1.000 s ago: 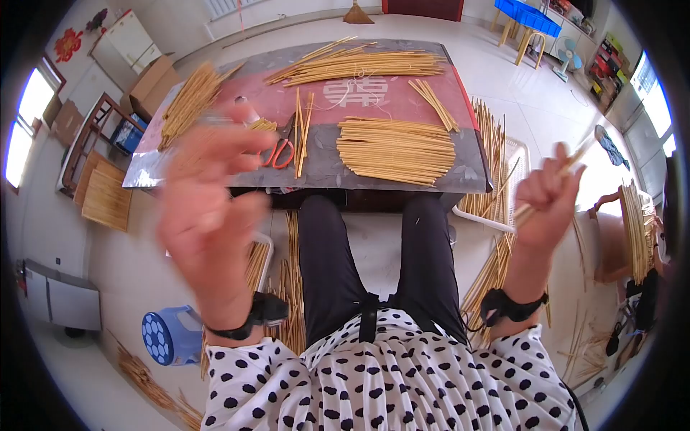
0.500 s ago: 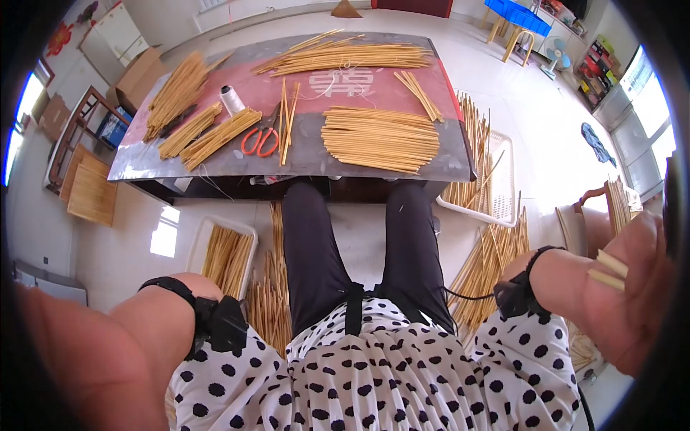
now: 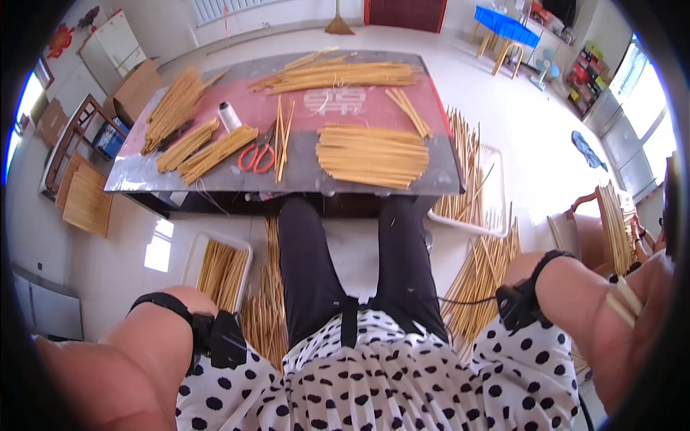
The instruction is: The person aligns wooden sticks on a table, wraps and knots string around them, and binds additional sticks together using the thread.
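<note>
At the right edge, my right hand (image 3: pixel 632 323) is closed around a few thin wooden sticks (image 3: pixel 622 309). Only short pale ends of them show; its fingers are partly cut off by the dark lens rim. My left hand (image 3: pixel 79 384) is low at the left edge, blurred, with its fingers out of sight. Ahead on the table (image 3: pixel 273 188) is a wide flat bundle of sticks (image 3: pixel 372 156). Left of it lie a few loose sticks (image 3: pixel 284 140), red-handled scissors (image 3: pixel 256 158), two smaller bundles (image 3: pixel 218 154) and a white thread spool (image 3: pixel 229 116).
More sticks (image 3: pixel 341 76) lie along the table's far side. White baskets of sticks (image 3: pixel 218 267) stand on the floor on both sides of my legs, with loose sticks (image 3: pixel 483 273) at right. A chair (image 3: pixel 586 223) bearing sticks is at right, where another person's hand (image 3: pixel 639 231) partly shows.
My view has tilted up a little, so the table sits lower in it. Both my hands appear lower at the edges. Another person's hand has come into sight beside the chair.
</note>
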Demonstrator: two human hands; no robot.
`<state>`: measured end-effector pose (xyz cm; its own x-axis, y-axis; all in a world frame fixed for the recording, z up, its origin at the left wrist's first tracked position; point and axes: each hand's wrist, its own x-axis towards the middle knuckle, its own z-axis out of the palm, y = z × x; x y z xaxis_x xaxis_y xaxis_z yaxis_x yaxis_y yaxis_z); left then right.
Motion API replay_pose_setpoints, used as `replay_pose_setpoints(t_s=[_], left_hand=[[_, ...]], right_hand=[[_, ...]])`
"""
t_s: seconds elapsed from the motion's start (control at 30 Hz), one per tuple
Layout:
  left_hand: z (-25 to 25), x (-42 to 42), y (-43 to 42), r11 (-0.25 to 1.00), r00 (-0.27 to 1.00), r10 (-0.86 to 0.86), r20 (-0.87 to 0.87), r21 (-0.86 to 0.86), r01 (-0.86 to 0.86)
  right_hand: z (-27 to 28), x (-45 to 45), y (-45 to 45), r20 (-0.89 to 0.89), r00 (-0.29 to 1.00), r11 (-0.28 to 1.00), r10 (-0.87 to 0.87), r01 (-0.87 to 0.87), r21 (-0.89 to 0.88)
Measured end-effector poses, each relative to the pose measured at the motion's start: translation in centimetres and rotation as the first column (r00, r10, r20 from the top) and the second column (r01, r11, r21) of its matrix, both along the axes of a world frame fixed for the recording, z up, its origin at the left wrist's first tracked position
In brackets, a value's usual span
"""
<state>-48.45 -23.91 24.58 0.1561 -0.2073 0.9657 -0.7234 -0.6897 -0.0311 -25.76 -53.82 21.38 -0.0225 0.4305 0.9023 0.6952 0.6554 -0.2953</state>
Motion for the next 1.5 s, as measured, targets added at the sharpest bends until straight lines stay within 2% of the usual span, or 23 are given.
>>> replay_pose_setpoints(t_s=[0.23,0.53,0.87,1.17,1.23,1.3,1.37,1.43,1.5], left_hand=[[0.7,0.0,0.6,0.989,0.995,-0.083,0.058,-0.115,0.089],[2.6,0.0,0.9,0.974,0.991,-0.090,0.096,-0.199,0.107],[0.3,2.6,2.0,0.967,0.989,-0.122,0.088,-0.215,0.139],[-0.8,2.4,1.5,0.963,0.983,-0.131,0.126,-0.218,0.156],[-0.9,2.1,1.2,0.962,0.978,-0.146,0.148,-0.209,0.175],[-1.3,2.0,0.9,0.958,0.974,-0.163,0.159,-0.211,0.194],[-1.6,2.1,1.1,0.957,0.974,-0.161,0.156,-0.218,0.193],[-1.0,2.4,1.6,0.963,0.982,-0.149,0.113,-0.208,0.170],[-1.1,3.1,2.1,0.959,0.984,-0.158,0.082,-0.224,0.173]], right_hand=[[2.3,0.7,0.0,-0.119,0.993,0.986,-0.025,0.044,0.163],[5.6,0.9,0.7,-0.260,0.964,0.937,0.046,0.049,0.347],[3.5,0.6,4.5,-0.347,0.932,0.882,0.102,0.076,0.464],[1.9,0.4,3.8,-0.359,0.928,0.809,0.097,0.137,0.572],[1.2,0.4,3.9,-0.420,0.897,0.786,0.135,0.161,0.596],[-0.3,0.9,5.0,-0.589,0.786,0.797,0.187,0.229,0.559],[-1.5,1.7,6.9,-0.763,0.614,0.875,0.201,0.238,0.422],[-2.2,3.1,7.5,-0.773,0.632,0.981,0.058,0.108,0.162],[-3.9,4.1,8.4,-0.835,0.545,0.992,0.075,0.043,0.118]])
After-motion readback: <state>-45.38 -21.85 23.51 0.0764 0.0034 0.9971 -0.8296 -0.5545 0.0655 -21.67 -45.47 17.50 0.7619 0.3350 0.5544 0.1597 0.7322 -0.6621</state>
